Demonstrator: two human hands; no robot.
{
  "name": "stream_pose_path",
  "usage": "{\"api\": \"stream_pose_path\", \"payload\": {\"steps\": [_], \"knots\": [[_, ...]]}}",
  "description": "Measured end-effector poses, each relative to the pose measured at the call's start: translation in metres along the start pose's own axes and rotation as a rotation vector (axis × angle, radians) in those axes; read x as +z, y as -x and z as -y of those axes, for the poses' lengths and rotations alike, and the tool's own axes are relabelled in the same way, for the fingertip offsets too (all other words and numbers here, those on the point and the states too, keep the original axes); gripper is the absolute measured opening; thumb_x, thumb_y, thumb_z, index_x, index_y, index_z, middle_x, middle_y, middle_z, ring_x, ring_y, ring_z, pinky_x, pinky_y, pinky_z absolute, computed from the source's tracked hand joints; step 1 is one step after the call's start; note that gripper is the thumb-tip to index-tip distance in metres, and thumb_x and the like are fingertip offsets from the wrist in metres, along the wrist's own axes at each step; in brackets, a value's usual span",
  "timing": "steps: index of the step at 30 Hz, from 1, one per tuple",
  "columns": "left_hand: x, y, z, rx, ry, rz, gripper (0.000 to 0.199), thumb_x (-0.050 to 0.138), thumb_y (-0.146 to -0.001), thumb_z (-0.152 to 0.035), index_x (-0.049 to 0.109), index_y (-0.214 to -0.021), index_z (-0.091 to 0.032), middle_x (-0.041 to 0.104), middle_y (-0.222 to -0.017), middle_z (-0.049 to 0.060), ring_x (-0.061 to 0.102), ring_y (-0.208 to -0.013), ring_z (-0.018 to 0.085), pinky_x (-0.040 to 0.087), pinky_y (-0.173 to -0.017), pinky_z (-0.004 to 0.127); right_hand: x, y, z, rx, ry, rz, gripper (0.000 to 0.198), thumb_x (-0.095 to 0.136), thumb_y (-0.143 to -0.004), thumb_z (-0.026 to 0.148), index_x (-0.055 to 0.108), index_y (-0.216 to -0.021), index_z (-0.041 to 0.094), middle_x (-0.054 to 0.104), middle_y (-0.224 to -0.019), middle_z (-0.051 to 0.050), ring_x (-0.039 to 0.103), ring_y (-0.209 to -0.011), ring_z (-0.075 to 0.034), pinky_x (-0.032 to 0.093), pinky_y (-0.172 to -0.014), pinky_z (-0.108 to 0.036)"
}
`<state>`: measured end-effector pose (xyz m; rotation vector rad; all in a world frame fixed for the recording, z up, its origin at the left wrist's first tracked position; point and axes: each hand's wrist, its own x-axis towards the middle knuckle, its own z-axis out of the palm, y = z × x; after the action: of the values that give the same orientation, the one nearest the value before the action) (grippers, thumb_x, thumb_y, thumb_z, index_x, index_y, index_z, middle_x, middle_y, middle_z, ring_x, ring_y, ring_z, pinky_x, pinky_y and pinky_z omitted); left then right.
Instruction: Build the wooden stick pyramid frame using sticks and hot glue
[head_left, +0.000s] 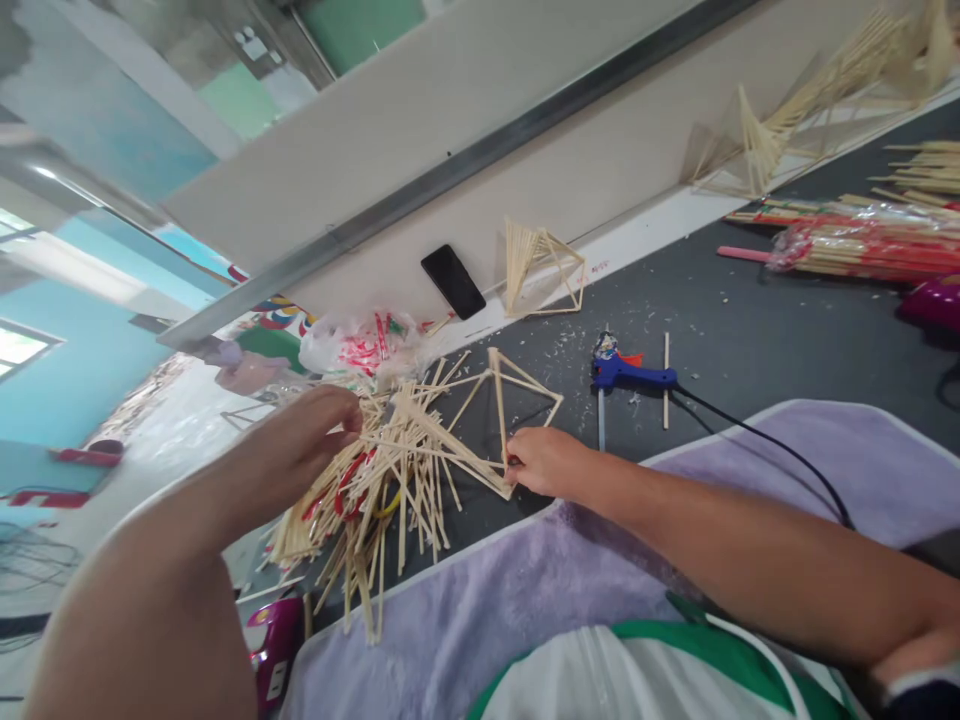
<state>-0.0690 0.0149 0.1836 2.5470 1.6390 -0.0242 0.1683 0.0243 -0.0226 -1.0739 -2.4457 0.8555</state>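
Frame of pale wooden sticks [498, 410] sits at the middle of the dark tabletop [750, 340], its left portion overlapping a loose pile of sticks [416, 500]. Right hand [547, 462] observed at the frame's lower corner, thumb and fingers pinching the joint. Left hand [311, 430] is raised at the pile's upper left edge, fingers curled; from where I stand I cannot tell whether they grip a stick. Red and yellow items show among the pile, partly buried.

Blue glue gun [634, 375] lies to the right of the frame, its dark cord running over the purple cloth [465, 620] along the near edge. One single stick [666, 385] lies crosswise at its handle. Pale scraps are scattered around the gun.

Along the wall: a black phone [454, 282], a smaller stick model [521, 265] just right of it, and a larger stick structure [757, 150] farther right. Plastic-wrapped sticks [862, 245] lie at the far right. Clear plastic bag [322, 345] noted behind the pile.
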Motion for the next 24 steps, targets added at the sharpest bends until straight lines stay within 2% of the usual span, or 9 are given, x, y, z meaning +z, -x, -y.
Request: {"api": "stream_pose_path", "payload": {"steps": [3, 6, 9, 11, 15, 20, 24], "knots": [[-0.004, 0.016, -0.013, 0.001, 0.027, -0.099, 0.023, 0.046, -0.079, -0.043, 0.055, -0.073, -0.023, 0.056, -0.079, 0.004, 0.048, -0.071, 0.018, 0.039, -0.063, 0.027, -0.008, -0.002, -0.003, -0.046, -0.073, 0.007, 0.021, 0.065, -0.073, 0.035, 0.068, -0.081, 0.016, 0.065, -0.074, -0.004, 0.059, -0.070, -0.015, 0.035, -0.057, -0.021], [0.012, 0.032, -0.028, 0.018, 0.108, -0.160, 0.021, 0.044, -0.082, -0.040, 0.055, -0.078, -0.022, 0.056, -0.082, 0.004, 0.049, -0.076, 0.019, 0.039, -0.069, 0.028, -0.015, -0.001, -0.004, -0.041, -0.174, 0.073, 0.015, 0.062, -0.073, 0.025, 0.069, -0.082, 0.016, 0.063, -0.066, 0.000, 0.056, -0.056, -0.010, 0.034, -0.052, -0.019], [0.046, 0.040, -0.042, 0.084, 0.263, -0.103, 0.018, 0.040, -0.087, -0.031, 0.054, -0.083, -0.021, 0.056, -0.089, 0.004, 0.050, -0.084, 0.017, 0.038, -0.078, 0.028, -0.017, -0.002, -0.006, 0.035, -0.285, 0.085, 0.016, 0.057, -0.072, 0.017, 0.069, -0.083, 0.016, 0.062, -0.063, 0.002, 0.050, -0.044, -0.007, 0.035, -0.049, -0.018], [0.072, 0.039, -0.051, 0.129, 0.377, -0.007, 0.018, 0.038, -0.087, -0.028, 0.053, -0.084, -0.019, 0.055, -0.086, 0.003, 0.050, -0.081, 0.016, 0.038, -0.075, 0.027, -0.017, -0.003, -0.007, 0.087, -0.354, -0.001, 0.016, 0.056, -0.073, 0.018, 0.069, -0.082, 0.016, 0.061, -0.062, 0.003, 0.048, -0.041, -0.007, 0.036, -0.047, -0.018], [0.114, 0.034, -0.063, 0.171, 0.526, 0.096, 0.014, 0.040, -0.083, -0.022, 0.050, -0.074, -0.018, 0.054, -0.074, 0.000, 0.049, -0.070, 0.014, 0.037, -0.067, 0.025, -0.023, -0.002, -0.003, 0.133, -0.349, -0.130, 0.018, 0.053, -0.077, 0.025, 0.066, -0.085, 0.016, 0.063, -0.067, 0.001, 0.050, -0.042, -0.007, 0.038, -0.046, -0.019], [0.143, 0.034, -0.059, 0.187, 0.628, 0.030, 0.010, 0.040, -0.079, -0.021, 0.048, -0.074, -0.018, 0.053, -0.068, -0.002, 0.048, -0.066, 0.013, 0.036, -0.064, 0.025, -0.030, 0.020, 0.025, 0.187, -0.343, -0.146, 0.013, 0.058, -0.073, 0.026, 0.065, -0.072, 0.016, 0.061, -0.059, 0.001, 0.052, -0.044, -0.009, 0.040, -0.046, -0.020], [0.153, 0.039, -0.053, 0.252, 0.612, -0.064, 0.011, 0.040, -0.079, -0.024, 0.047, -0.073, -0.018, 0.050, -0.065, -0.002, 0.045, -0.062, 0.013, 0.035, -0.061, 0.025, -0.015, 0.041, 0.058, 0.230, -0.414, -0.102, 0.020, 0.052, -0.079, 0.031, 0.064, -0.074, 0.016, 0.062, -0.061, 0.001, 0.056, -0.050, -0.010, 0.043, -0.047, -0.019]]}}
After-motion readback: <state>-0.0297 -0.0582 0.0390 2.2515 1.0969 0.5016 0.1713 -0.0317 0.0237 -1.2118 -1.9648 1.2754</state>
